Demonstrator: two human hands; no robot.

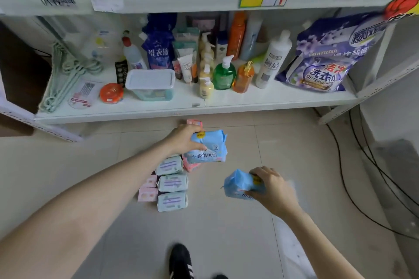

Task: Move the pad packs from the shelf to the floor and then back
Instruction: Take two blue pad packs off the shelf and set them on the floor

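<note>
My left hand (184, 138) grips a blue pad pack (209, 148) just above the floor, below the shelf's front edge. My right hand (273, 186) holds a second blue pad pack (239, 184) lower and to the right. On the tiled floor between my arms lie three pale green pad packs (172, 182) in a column, small pink packs (148, 190) to their left, and a pink pack (191, 165) partly hidden under the left-hand blue pack. Another pink pack (194, 123) peeks out behind my left hand.
The white shelf (204, 106) carries bottles, a green soap dispenser (224, 73), a lidded tub (150, 84), a purple detergent bag (322, 63) and hangers (68, 75). Black cables (362, 176) run along the floor at right. My black shoe (180, 261) is at the bottom.
</note>
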